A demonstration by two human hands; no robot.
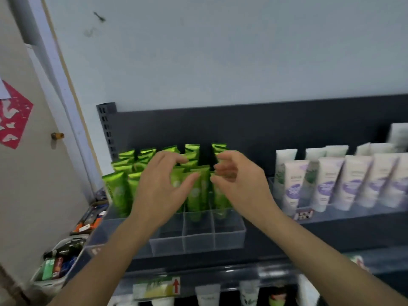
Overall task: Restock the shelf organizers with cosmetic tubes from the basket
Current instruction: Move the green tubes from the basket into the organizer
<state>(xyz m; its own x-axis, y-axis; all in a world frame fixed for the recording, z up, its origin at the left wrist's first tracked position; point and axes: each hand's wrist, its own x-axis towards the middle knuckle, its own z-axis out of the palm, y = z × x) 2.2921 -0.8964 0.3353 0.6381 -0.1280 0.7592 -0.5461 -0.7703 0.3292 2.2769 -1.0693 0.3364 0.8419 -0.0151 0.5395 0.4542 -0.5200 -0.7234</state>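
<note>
While green tubes fill the organizer, both hands' grips hover apart.

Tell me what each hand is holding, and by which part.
Nothing is clearly held. Left hand and right hand hover, fingers curled open, in front of the green tubes.

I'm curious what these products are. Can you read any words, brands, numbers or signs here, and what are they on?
No text is legible.
Green tubes: round pale emblem, no readable words.
White and purple tubes: printing too blurred.
Shelf-edge tag: blurred.
Lower shelf label: a red up arrow, no readable words.
Red paper on the door: white shapes only.
</note>
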